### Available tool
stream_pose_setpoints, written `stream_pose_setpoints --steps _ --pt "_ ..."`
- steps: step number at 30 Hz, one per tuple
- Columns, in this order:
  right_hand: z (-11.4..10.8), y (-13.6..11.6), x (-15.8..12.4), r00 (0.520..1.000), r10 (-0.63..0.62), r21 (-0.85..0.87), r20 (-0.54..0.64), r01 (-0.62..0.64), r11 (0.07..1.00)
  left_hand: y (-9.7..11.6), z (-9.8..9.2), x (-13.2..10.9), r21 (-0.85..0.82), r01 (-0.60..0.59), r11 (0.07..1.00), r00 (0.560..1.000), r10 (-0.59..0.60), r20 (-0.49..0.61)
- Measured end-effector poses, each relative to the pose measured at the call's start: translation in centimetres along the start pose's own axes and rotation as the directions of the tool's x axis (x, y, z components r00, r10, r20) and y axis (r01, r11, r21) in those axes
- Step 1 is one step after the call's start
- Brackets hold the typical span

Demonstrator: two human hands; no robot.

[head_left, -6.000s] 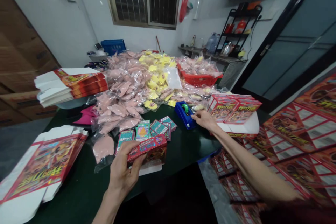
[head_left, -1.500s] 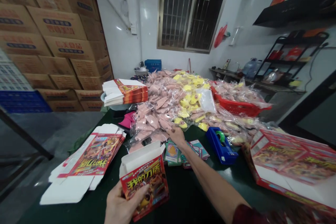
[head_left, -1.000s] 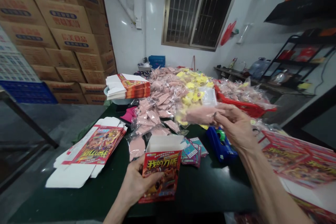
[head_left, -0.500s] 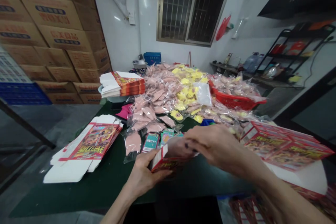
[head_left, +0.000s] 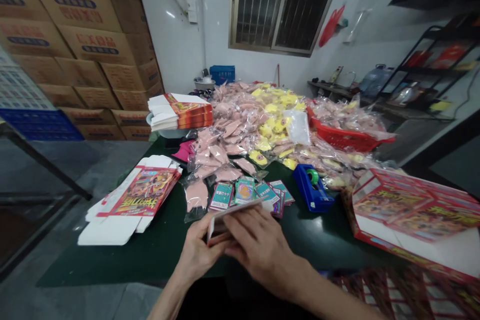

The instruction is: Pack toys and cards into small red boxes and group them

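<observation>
My left hand (head_left: 198, 250) is wrapped round the left end of a small cardboard box (head_left: 217, 221), tilted in front of me at the table's near edge. My right hand (head_left: 262, 250) closes on the box's right side, its fingers lying along a white panel and partly covering the opening. What the box contains is hidden. Just beyond it lie several teal printed cards (head_left: 244, 191). A bagged pink piece (head_left: 197, 195) rests left of the cards. To their right stands a blue tape dispenser (head_left: 313, 192) with a green roll.
Flattened printed cartons (head_left: 142, 192) lie at left, and another stack (head_left: 187, 112) sits behind them. A pile of bagged pink and yellow pieces (head_left: 240, 120) fills the back. A red basket (head_left: 345, 137) holds more. At right, a large carton (head_left: 375, 237) contains finished-looking boxes (head_left: 408, 207).
The box has turned, with its printed side no longer facing me. My right hand has moved down and left onto it. The view has shifted, and the tape dispenser shows fully.
</observation>
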State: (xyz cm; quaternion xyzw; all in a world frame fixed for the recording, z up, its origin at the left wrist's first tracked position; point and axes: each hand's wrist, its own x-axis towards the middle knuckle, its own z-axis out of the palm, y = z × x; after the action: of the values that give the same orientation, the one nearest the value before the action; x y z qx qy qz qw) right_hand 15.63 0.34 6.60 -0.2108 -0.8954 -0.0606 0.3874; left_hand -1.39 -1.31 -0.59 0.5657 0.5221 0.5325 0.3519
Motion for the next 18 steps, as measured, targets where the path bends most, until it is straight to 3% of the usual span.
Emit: stream_pose_setpoints --steps 3,4,6,8,11,15,18 --pt "0.2 0.2 -2.0 0.988 0.051 0.072 -0.147 -0.041 0.997 -0.2 -0.6 -1.1 0.034 0.056 0.998 0.991 -0.052 -0.127" --pt "0.1 1.1 -2.9 0.973 0.114 0.057 -0.203 -0.105 0.993 -0.3 -1.0 -1.3 0.035 0.078 0.996 0.976 -0.069 -0.205" --pt "-0.1 4.0 -4.7 0.939 0.276 -0.042 -0.207 -0.291 0.956 -0.5 -1.9 -1.7 0.048 0.106 0.993 0.936 -0.084 -0.341" --pt "0.3 7.6 -6.5 0.921 0.389 -0.183 0.037 -0.376 0.908 -0.6 -2.7 -1.7 0.086 0.106 0.991 0.92 -0.065 -0.387" --pt "1.6 12.4 -8.1 0.88 0.386 -0.192 0.277 -0.342 0.92 -0.4 -3.3 -1.6 0.129 0.096 0.987 0.931 -0.043 -0.363" --pt "2.7 15.4 -8.1 0.833 0.257 -0.079 0.491 -0.251 0.965 -0.3 -3.1 -1.4 0.132 0.097 0.987 0.935 -0.045 -0.351" --pt "2.5 16.3 -7.3 0.803 0.193 -0.018 0.563 -0.222 0.975 -0.6 -3.1 -1.3 0.148 0.11 0.983 0.929 -0.049 -0.367"
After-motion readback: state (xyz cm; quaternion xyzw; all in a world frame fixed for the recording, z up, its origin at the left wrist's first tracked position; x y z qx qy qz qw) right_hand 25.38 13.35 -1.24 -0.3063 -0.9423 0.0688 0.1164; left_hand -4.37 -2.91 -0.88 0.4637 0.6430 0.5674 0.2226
